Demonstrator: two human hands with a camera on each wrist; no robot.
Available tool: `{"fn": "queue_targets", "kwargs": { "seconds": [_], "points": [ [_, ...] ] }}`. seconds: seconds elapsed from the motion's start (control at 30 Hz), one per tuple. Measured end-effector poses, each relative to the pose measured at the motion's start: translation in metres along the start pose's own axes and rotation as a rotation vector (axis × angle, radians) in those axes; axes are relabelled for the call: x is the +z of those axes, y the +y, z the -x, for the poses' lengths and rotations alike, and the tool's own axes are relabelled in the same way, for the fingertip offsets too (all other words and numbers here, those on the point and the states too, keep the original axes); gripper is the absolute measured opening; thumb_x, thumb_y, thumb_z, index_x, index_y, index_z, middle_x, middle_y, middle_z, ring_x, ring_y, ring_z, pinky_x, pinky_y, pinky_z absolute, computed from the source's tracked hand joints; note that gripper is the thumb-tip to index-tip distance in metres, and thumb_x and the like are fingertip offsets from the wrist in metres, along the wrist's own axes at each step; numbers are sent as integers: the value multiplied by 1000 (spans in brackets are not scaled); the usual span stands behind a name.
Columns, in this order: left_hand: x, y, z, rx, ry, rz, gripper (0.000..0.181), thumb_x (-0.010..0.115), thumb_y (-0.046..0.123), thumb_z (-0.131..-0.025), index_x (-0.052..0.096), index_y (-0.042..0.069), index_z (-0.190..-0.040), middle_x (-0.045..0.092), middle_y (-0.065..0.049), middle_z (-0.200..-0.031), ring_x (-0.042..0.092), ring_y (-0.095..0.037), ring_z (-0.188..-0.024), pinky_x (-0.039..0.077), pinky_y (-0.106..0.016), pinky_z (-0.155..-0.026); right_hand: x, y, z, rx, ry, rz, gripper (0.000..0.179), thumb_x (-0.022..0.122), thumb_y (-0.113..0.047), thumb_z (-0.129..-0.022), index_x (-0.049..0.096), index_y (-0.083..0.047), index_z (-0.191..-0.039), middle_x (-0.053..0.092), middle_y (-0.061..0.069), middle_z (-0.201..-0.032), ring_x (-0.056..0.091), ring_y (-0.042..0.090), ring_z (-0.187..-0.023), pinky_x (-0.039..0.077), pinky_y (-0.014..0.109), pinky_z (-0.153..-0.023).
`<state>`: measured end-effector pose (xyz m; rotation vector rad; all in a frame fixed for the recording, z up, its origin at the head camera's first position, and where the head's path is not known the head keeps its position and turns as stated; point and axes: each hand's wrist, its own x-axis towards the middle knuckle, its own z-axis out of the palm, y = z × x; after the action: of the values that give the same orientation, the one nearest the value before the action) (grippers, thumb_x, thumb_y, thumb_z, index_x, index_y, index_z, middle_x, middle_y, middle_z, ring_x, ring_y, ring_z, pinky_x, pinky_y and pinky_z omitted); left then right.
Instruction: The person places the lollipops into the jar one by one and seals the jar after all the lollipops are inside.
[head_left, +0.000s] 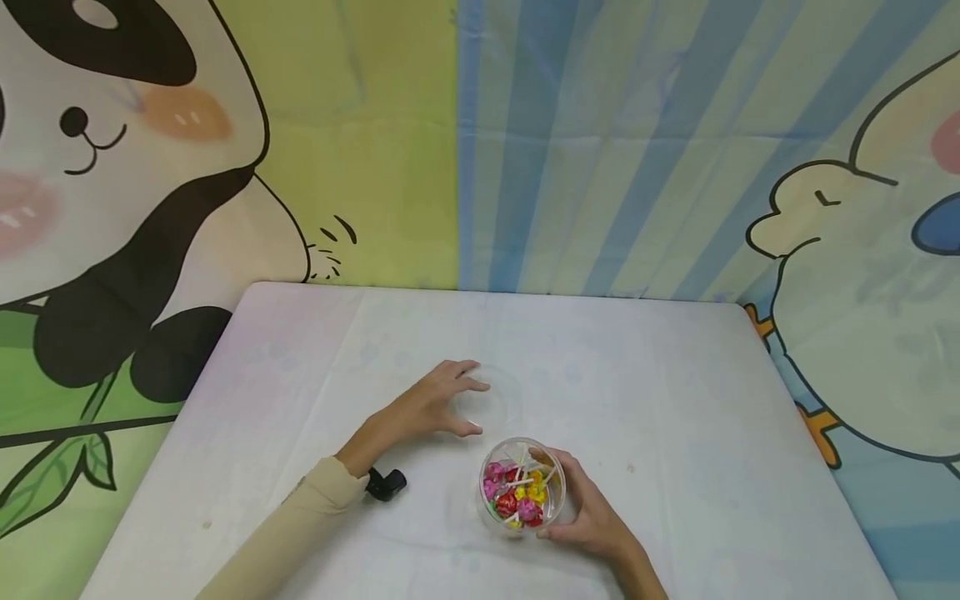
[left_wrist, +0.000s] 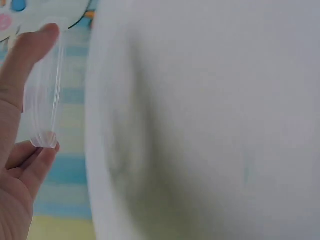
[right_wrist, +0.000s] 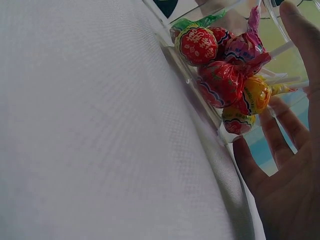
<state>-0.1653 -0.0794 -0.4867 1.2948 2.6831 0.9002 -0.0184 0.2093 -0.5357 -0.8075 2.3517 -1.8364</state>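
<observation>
A clear round tub point(head_left: 558, 477) of wrapped lollipops point(right_wrist: 220, 80) stands on the white table, its top uncovered. The wrappers are red, pink, yellow and green, with white sticks poking up. From the right side, my right hand point(head_left: 592, 512) holds the tub, thumb and fingers spread around its wall. Further back and to the left, my left hand point(head_left: 427, 404) grips a clear plastic lid point(left_wrist: 47, 95) by its edge, thumb on one side and fingers on the other. The lid is barely visible against the white cloth in the head view.
A small black object point(head_left: 386, 485) lies beside the left sleeve point(head_left: 300, 508). White cloth covers the table point(head_left: 675, 400). Behind it hangs a printed backdrop point(head_left: 397, 167) with a cartoon panda and a white cartoon animal.
</observation>
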Motion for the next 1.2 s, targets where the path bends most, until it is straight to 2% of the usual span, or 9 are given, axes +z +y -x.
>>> {"fn": "queue_targets", "kwargs": {
  "seconds": [0.13,0.27,0.4,0.57,0.67,0.77,1.03,1.13,1.2],
  "points": [
    [-26,15,25,53,190,66,65,90,36,-64,67,14,-120,54,-16,-139,51,-29,-127,50,-46,-98,-1,0,0,-6,4,2,95,86,-10,-64,34,0,-143,46,13,-148,36,7,-142,18,12,-114],
    [-36,50,43,137,249,120,66,90,37,-63,67,15,-121,54,-15,-138,52,-27,-127,52,-44,-96,-2,1,-1,-24,7,-9,95,86,-9,-64,34,1,-143,45,16,-147,35,8,-142,18,13,-115],
    [-29,79,45,244,204,90,65,87,44,-66,66,17,-121,53,-15,-138,52,-25,-124,53,-40,-95,-3,1,0,-4,8,-7,96,86,-8,-64,33,0,-144,44,19,-146,37,9,-141,19,14,-114],
    [-17,93,33,331,104,35,63,84,50,-68,65,22,-121,53,-11,-138,52,-22,-123,51,-31,-97,-2,1,0,3,-4,-4,95,83,-9,-66,31,1,-145,43,22,-146,38,15,-141,23,18,-114],
    [-12,94,28,336,62,50,63,84,49,-67,66,21,-121,53,-10,-138,52,-21,-122,50,-29,-99,-1,0,0,19,-6,-7,95,83,-10,-66,32,-2,-146,44,18,-147,40,12,-140,25,19,-113],
    [-9,94,28,325,53,72,62,85,47,-67,67,20,-120,54,-10,-138,52,-21,-122,51,-30,-98,0,-2,0,38,-4,0,96,84,-11,-65,32,-6,-147,45,13,-147,41,9,-138,27,20,-113],
    [0,98,36,311,150,28,63,84,48,-68,65,20,-121,54,-13,-137,53,-22,-120,52,-32,-96,1,-2,-1,15,-10,-2,97,84,-11,-65,32,-2,-146,45,15,-146,42,13,-138,27,19,-114],
    [-5,91,28,379,75,42,63,84,47,-68,65,19,-122,53,-13,-138,54,-23,-120,51,-31,-98,0,-1,0,11,-15,-8,96,83,-10,-65,31,-1,-146,44,17,-146,41,13,-138,27,19,-113],
    [-13,82,15,456,-38,70,63,84,46,-69,64,18,-121,52,-12,-139,53,-22,-122,48,-31,-102,-1,0,0,19,-15,-4,97,84,-10,-65,31,-1,-146,43,18,-147,40,13,-139,26,19,-113]
  ]
}}
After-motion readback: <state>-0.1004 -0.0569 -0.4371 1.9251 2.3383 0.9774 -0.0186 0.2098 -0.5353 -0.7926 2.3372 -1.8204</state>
